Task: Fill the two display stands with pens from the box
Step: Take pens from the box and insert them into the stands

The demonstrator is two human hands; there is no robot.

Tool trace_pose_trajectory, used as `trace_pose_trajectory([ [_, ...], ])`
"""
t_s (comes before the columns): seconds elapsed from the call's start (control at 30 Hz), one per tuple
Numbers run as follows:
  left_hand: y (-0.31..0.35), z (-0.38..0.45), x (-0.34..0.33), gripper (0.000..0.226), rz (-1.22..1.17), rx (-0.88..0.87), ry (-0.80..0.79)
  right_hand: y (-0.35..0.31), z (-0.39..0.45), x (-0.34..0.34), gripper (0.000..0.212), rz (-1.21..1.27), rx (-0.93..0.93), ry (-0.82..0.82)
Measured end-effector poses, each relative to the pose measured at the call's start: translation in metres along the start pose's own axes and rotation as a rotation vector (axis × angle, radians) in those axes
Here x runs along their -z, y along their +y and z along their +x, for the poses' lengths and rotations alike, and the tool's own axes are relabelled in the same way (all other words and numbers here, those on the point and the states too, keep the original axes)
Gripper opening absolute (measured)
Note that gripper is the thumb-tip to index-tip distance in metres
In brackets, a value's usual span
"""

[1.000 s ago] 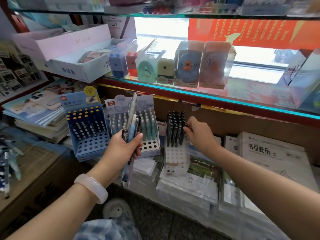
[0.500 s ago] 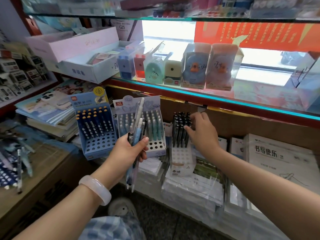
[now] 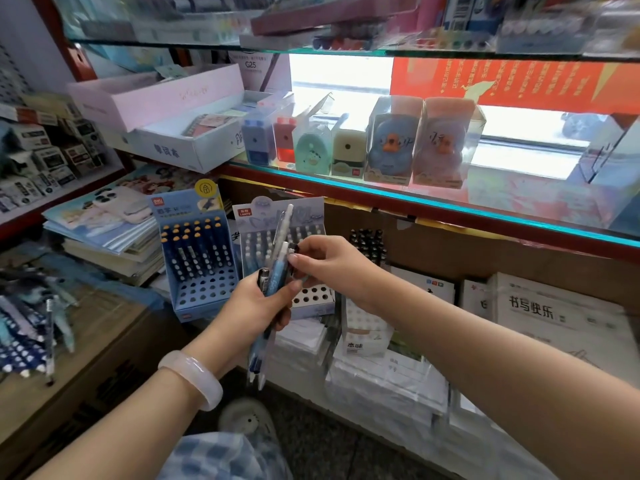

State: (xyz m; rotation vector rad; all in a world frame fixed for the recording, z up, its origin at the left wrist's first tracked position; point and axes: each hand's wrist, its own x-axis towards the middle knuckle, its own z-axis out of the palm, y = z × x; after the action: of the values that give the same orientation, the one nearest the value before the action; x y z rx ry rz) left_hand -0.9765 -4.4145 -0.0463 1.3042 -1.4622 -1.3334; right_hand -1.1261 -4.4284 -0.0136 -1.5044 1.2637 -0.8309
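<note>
Now, left hand [image 3: 256,306] grasping pens [image 3: 273,282], right hand [image 3: 332,265] pinching one, "G25" box [image 3: 256,69] above.

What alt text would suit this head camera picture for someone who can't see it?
A person's left hand grips a bunch of pens while the right hand pinches one pen's top, before two partly filled blue display stands on a stationery shop shelf.

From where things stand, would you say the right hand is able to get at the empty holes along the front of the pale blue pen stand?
Probably yes. The right hand hovers just above those empty holes, with only the left hand and its pen bundle beside it, not over them.
</note>
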Motion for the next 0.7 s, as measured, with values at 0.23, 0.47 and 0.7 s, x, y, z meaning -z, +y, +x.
trace_pose_trajectory([
  [0.23, -0.001, -0.001, 0.004, 0.024, -0.12, 0.015, 0.048, -0.004, -0.002, 0.033, 0.013, 0.35, -0.066, 0.167],
  [0.47, -0.005, 0.002, 0.008, 0.02, -0.062, 0.036, 0.082, 0.011, -0.005, 0.099, 0.005, -0.158, 0.094, 0.495],
  [0.7, 0.0, 0.002, -0.005, 0.026, -0.038, 0.018, 0.088, 0.044, -0.013, 0.076, 0.008, -0.593, 0.083, 0.42],
])
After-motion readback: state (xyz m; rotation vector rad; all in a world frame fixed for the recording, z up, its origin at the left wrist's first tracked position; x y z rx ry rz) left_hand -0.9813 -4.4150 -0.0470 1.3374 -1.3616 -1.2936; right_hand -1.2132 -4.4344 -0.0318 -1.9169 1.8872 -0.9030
